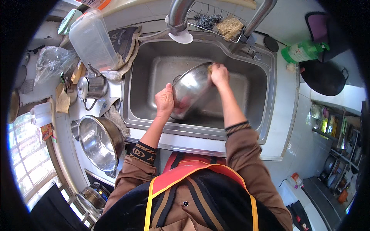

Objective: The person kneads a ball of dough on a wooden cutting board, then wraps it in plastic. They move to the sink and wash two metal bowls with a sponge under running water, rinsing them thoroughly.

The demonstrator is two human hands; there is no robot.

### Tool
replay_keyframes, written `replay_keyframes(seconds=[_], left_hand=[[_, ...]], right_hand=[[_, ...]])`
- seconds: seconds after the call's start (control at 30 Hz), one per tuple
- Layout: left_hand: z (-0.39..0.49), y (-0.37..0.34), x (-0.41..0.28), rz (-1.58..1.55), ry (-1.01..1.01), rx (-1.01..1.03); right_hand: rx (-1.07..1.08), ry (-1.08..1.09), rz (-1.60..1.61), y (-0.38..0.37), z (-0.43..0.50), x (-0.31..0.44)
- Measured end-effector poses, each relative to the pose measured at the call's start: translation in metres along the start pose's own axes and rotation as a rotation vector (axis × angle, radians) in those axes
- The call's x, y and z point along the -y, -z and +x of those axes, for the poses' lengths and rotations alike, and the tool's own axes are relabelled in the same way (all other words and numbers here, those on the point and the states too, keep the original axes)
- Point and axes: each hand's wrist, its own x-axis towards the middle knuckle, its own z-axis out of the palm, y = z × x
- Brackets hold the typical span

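A shiny stainless steel bowl (192, 88) is tilted on its side above the basin of a stainless steel sink (157, 65). My left hand (165, 99) grips its left side, thumb pointing up. At the bowl's upper right rim is my right hand (219, 75), its fingers closed around a tan scrubber (210, 68) that is mostly hidden by them and lies against the metal. A reddish reflection shows on the bowl's outer wall. Part of another rounded metal rim is visible just behind the bowl; what it belongs to cannot be told.
A grey faucet pipe (177, 17) and a wire rack (199, 13) with scouring pads stand behind the sink. Left are a steel pitcher (92, 86), a plastic container (92, 40) and a large metal bowl (99, 141). A green bottle (300, 52) and a black wok (323, 77) are right.
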Motion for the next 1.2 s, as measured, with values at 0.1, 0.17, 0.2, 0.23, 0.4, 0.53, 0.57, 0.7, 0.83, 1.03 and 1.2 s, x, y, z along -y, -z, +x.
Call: replay_keyframes(seconds=[0.1, 0.17, 0.2, 0.23, 0.4, 0.53, 0.57, 0.7, 0.83, 1.03, 1.2], left_hand=[[-0.001, -0.001, 0.0, -0.041, 0.012, 0.014], [-0.001, -0.003, 0.0, -0.076, 0.116, 0.056], [-0.001, -0.005, 0.001, -0.176, 0.059, 0.065], [-0.001, -0.006, 0.002, -0.146, 0.016, 0.051], [-0.01, -0.004, 0.011, -0.221, 0.098, 0.056], [-0.004, 0.014, 0.007, -0.169, 0.158, 0.196], [-0.001, 0.018, 0.002, -0.079, 0.246, 0.263], [0.028, 0.023, -0.021, 0.244, -0.11, 0.267], [0.044, 0.023, -0.029, 0.33, -0.147, 0.236], [0.024, 0.039, -0.003, 0.128, -0.136, 0.246], [0.013, 0.024, 0.022, -0.258, 0.18, 0.194]], right_hand=[[0.028, 0.269, 0.033, -0.008, -0.027, 0.008], [-0.187, 0.852, -0.147, -0.026, -0.089, 0.02], [-0.14, 0.836, -0.12, -0.027, -0.109, 0.022], [-0.145, 0.902, -0.116, -0.029, -0.116, 0.024], [-0.082, 0.418, 0.072, -0.018, -0.004, -0.042], [0.324, -0.329, 0.634, -0.027, 0.075, -0.099], [0.324, -0.317, 0.551, -0.032, 0.069, -0.096], [0.012, 0.346, 0.186, -0.038, -0.01, -0.02], [-0.183, 0.928, 0.054, -0.046, -0.077, 0.021], [0.378, -0.448, 0.452, -0.039, 0.013, -0.043], [-0.129, 0.647, 0.11, -0.036, -0.068, 0.0]])
